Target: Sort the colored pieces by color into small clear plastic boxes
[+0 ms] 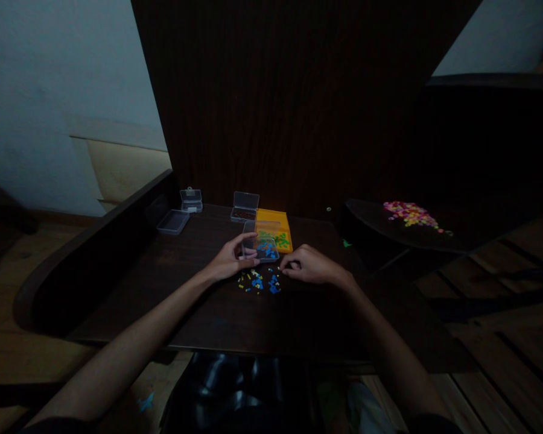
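My left hand grips the side of a clear plastic box, its thumb along the near wall. Several small blue pieces lie inside the box. Just right of it, my right hand has its fingers pinched together low over the table; whatever is between them is too small to make out. Below the box is a loose scatter of tiny blue pieces mixed with yellow and whitish pieces. Behind the held box, an open yellow case contains green pieces.
On the dark table, a small open clear box holds dark reddish bits. Another small clear box and a shallow clear tray stand at the back left. Pink and yellow pieces are heaped on a side shelf at right.
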Motion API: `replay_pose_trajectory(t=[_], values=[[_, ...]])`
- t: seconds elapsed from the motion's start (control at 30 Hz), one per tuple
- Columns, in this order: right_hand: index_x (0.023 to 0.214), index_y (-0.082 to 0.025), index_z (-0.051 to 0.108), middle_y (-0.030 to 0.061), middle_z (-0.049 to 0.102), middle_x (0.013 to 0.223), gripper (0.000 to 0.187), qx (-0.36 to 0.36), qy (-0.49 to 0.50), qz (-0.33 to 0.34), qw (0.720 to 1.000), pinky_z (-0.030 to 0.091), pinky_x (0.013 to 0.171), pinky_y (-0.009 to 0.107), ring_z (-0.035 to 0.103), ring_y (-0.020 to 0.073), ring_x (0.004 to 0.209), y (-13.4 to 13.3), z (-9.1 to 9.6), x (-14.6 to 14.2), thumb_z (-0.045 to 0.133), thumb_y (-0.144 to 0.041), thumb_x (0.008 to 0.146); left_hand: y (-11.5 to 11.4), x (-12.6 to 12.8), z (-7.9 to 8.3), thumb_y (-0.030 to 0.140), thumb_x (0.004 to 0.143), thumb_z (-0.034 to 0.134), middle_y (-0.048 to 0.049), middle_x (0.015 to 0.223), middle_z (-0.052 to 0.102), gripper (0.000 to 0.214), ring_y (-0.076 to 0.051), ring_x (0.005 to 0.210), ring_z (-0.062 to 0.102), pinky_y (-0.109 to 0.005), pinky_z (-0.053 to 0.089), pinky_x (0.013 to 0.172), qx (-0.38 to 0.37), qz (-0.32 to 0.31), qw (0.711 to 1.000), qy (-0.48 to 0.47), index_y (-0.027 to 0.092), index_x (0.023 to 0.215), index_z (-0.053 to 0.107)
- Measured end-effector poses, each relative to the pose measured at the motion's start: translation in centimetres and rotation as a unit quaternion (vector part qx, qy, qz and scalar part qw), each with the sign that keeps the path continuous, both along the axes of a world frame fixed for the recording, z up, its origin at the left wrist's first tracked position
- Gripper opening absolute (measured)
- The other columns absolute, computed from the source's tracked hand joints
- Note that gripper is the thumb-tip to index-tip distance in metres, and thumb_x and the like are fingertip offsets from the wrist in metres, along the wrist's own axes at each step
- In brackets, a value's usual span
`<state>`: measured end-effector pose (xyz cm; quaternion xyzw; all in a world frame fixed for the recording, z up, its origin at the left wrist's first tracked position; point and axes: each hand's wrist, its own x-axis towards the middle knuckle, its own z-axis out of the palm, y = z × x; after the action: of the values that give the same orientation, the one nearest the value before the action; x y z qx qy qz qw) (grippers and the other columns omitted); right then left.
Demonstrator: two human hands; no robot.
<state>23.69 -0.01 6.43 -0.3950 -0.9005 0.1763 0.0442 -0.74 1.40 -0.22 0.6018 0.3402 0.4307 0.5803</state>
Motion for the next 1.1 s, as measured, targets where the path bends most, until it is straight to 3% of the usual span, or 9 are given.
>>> replay_pose_trajectory(t=[0.17, 0.33, 0.9, 1.1], values=[[0.107, -0.023, 0.072, 0.0016, 0.074, 0.087, 0.028, -0.002, -0.047, 0.027, 0.999, 0.041, 0.069, 0.022, 0.063, 0.0131, 0.072, -0.4, -2.2, -0.7, 0.056, -0.017, 0.085, 0.0, 0.0, 0.1, 0.016, 0.064, 0.082, -0.0106, 0.115, 0.063, 0.072, -0.019, 0.098, 0.064, -0.044, 0.052, 0.093, -0.010, 0.008, 1.000, -0.010, 0.019, 0.130, 0.051], [0.112, -0.024, 0.070, 0.0032, 0.074, 0.100, 0.031, 0.007, -0.064, 0.018, 0.998, 0.043, 0.075, 0.024, 0.066, 0.0160, 0.087, -0.6, -2.4, -1.0, 0.052, -0.018, 0.088, 0.0, 0.1, 0.4, 0.016, 0.062, 0.083, -0.0114, 0.128, 0.057, 0.073, -0.017, 0.096, 0.064, -0.044, 0.052, 0.094, -0.016, 0.015, 1.000, -0.018, 0.021, 0.128, 0.052], [0.102, -0.021, 0.069, 0.0041, 0.069, 0.082, 0.022, 0.031, -0.099, -0.001, 0.995, 0.037, 0.068, 0.024, 0.060, 0.0160, 0.076, -0.5, -3.1, -1.4, 0.051, -0.026, 0.091, -0.1, 0.1, 0.5, 0.015, 0.063, 0.082, -0.0150, 0.133, 0.053, 0.075, -0.018, 0.098, 0.062, -0.044, 0.052, 0.093, -0.019, 0.001, 1.000, -0.022, 0.019, 0.130, 0.049], [0.099, -0.016, 0.068, -0.0018, 0.058, 0.066, 0.018, -0.017, 0.009, -0.001, 1.000, 0.033, 0.058, 0.021, 0.047, 0.0096, 0.057, -0.4, -1.5, -0.9, 0.056, -0.025, 0.089, 0.0, 0.1, 0.4, 0.014, 0.061, 0.083, -0.0126, 0.127, 0.056, 0.074, -0.017, 0.094, 0.061, -0.042, 0.053, 0.089, -0.014, 0.008, 1.000, -0.023, 0.020, 0.128, 0.051]])
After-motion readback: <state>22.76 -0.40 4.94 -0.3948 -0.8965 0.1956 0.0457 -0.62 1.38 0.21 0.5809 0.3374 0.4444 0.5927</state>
